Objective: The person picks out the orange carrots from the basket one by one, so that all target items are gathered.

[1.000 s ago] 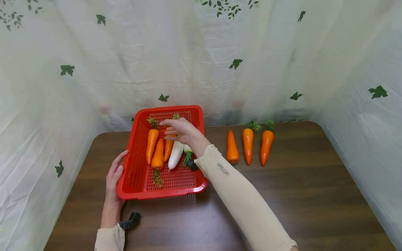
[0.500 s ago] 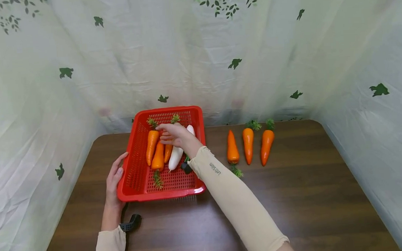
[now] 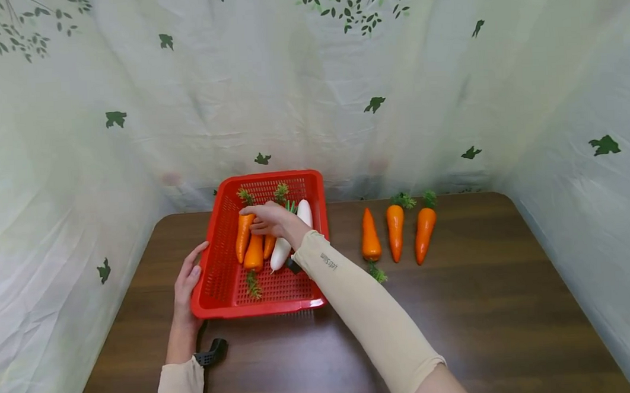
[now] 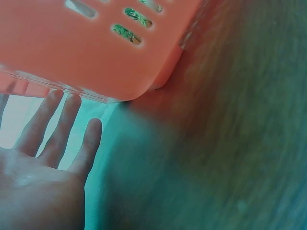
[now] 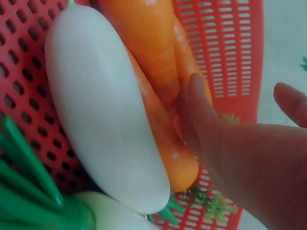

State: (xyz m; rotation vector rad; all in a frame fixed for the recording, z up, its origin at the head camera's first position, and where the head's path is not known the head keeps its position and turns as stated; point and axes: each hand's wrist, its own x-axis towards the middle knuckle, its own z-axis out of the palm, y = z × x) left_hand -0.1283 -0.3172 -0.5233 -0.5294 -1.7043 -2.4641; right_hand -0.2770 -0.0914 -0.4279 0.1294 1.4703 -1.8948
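A red plastic basket (image 3: 293,289) holds three orange carrots (image 3: 243,239) and two white radishes (image 3: 280,254). My left hand (image 3: 185,286) touches the basket's left side, and the left wrist view shows its fingers (image 4: 61,127) straight against the outer wall. Inside the basket, my right hand (image 3: 276,218) reaches over the upper part of the carrots, covering some of them. In the right wrist view, the right hand's finger (image 5: 197,103) lies beside a carrot (image 5: 148,52), with another digit spread apart from it. Whether it touches the carrot I cannot tell.
On the brown wooden table (image 3: 460,319), right of the basket, lie three more carrots: one with its leaves toward me (image 3: 371,241), a middle carrot (image 3: 395,231) and a right-hand carrot (image 3: 426,235). A patterned curtain (image 3: 422,96) encloses the table's back and sides.
My right hand has moved left and toward me within the basket, from above the radishes to over the left carrots. My left hand keeps its place on the basket.
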